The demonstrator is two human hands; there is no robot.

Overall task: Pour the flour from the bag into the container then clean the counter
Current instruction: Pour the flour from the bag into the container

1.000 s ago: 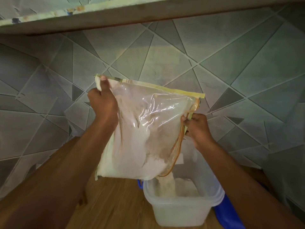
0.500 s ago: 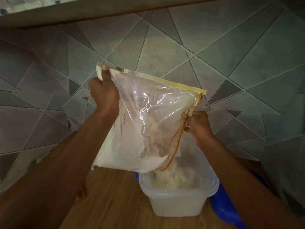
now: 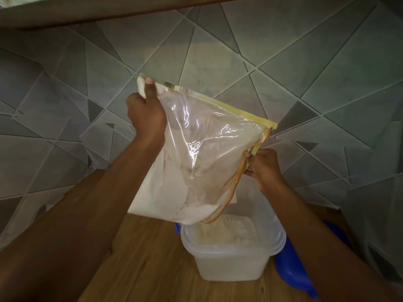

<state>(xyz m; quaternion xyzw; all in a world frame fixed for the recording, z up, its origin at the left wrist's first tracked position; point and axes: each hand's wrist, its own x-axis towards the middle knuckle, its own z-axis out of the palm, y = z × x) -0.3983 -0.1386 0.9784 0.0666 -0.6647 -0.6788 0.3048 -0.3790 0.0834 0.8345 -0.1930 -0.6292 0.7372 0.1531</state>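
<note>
A clear plastic flour bag (image 3: 196,153) with a yellow sealed edge hangs tilted above the counter, its orange-rimmed mouth pointing down at the lower right. My left hand (image 3: 146,118) grips its upper left corner. My right hand (image 3: 265,168) pinches the orange rim at the bag's right side. White flour fills the bag's lower left part and rests at the mouth. Directly under the mouth stands a translucent white plastic container (image 3: 231,264), open, with a mound of flour inside.
The wooden counter (image 3: 148,269) runs under the container. A blue lid (image 3: 292,271) lies beside and partly behind the container on the right. A grey tiled wall (image 3: 305,62) stands close behind, with a shelf edge (image 3: 109,9) overhead.
The bag's upper part has emptied and shows clear; the flour has slid toward the mouth. The mound in the container is higher. Both hands keep their grip; the view has shifted slightly.
</note>
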